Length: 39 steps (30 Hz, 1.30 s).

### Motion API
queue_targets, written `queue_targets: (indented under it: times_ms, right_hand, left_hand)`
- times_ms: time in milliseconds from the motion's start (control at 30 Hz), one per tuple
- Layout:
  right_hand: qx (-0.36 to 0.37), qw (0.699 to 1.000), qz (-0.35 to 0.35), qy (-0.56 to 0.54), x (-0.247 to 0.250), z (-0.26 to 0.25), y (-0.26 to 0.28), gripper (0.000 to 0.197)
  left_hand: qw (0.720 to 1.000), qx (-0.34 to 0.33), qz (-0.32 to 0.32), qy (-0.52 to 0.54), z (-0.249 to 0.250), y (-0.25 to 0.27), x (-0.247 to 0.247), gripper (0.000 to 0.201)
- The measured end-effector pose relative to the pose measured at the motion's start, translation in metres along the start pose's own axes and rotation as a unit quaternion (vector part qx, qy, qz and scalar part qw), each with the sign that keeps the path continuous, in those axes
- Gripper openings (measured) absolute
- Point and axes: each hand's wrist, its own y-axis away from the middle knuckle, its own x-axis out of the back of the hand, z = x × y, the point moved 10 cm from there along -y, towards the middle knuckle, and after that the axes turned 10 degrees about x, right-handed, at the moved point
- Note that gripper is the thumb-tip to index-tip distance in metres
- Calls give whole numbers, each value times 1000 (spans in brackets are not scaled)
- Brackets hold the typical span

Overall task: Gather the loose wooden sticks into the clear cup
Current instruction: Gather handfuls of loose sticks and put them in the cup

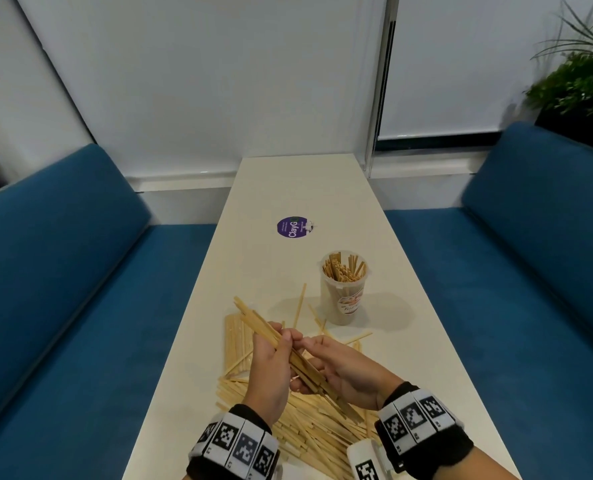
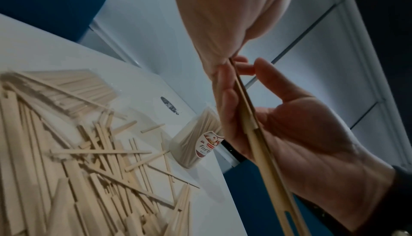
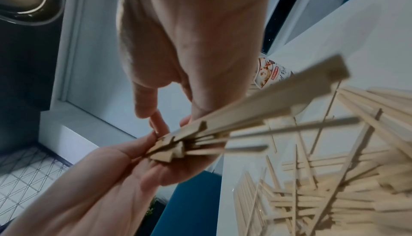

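Observation:
A bundle of wooden sticks (image 1: 253,318) (image 2: 252,121) (image 3: 256,106) slants above the table, held between both hands. My left hand (image 1: 274,355) (image 2: 223,19) (image 3: 189,37) grips it round the middle with curled fingers. My right hand (image 1: 336,365) (image 2: 301,134) (image 3: 100,178) cradles its near end, fingers curled under the stick ends. The clear cup (image 1: 343,296) (image 2: 194,144) (image 3: 269,74) stands upright beyond the hands to the right, with several sticks inside. A large loose pile of sticks (image 1: 312,434) (image 2: 67,151) (image 3: 334,187) lies on the table under the hands.
The narrow white table (image 1: 288,181) runs away from me, with a round purple sticker (image 1: 291,227) past the cup. Blue benches (image 1: 63,271) (image 1: 530,237) flank it on both sides. A plant (image 1: 579,81) stands at the far right.

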Motion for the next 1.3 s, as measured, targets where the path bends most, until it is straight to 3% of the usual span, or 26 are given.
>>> queue_targets:
  times_ms: [167, 267, 367, 600, 833, 933, 1000, 1067, 1133, 1200, 1300]
  right_hand:
    - [-16, 998, 41, 36, 12, 2, 5, 46]
    - [-45, 993, 111, 2, 31, 12, 8, 45]
    - [-82, 979, 184, -41, 49, 29, 11, 43]
    - [-128, 966, 196, -106, 29, 37, 3, 36]
    - [-102, 985, 98, -103, -12, 22, 1, 45]
    - [-97, 993, 63, -37, -9, 24, -1, 42]
    - [-88, 988, 82, 94, 19, 30, -1, 37]
    - [-72, 936, 146, 313, 68, 29, 3, 32]
    - [-78, 839, 215, 495, 113, 27, 14, 34]
    - [-112, 776, 263, 563, 144, 37, 26, 45]
    - [-145, 727, 272, 614, 155, 53, 29, 62]
  left_hand:
    - [996, -27, -5, 85, 15, -3, 5, 12]
    - [991, -66, 24, 115, 30, -5, 17, 12]
    - [987, -127, 58, 78, 45, 0, 23, 21]
    - [969, -239, 66, -23, 56, 16, 3, 16]
    - [974, -203, 84, -58, 39, 5, 8, 12]
    - [983, -156, 72, -66, 27, 0, 10, 15]
    - [990, -113, 55, -59, 19, -5, 16, 18]
    - [997, -50, 48, -45, 4, -13, 33, 21]
    - [999, 26, 39, -20, -18, -19, 52, 22]
    - [996, 87, 28, -11, -39, -23, 66, 22]
    - [989, 147, 1, -12, -62, -21, 70, 20]
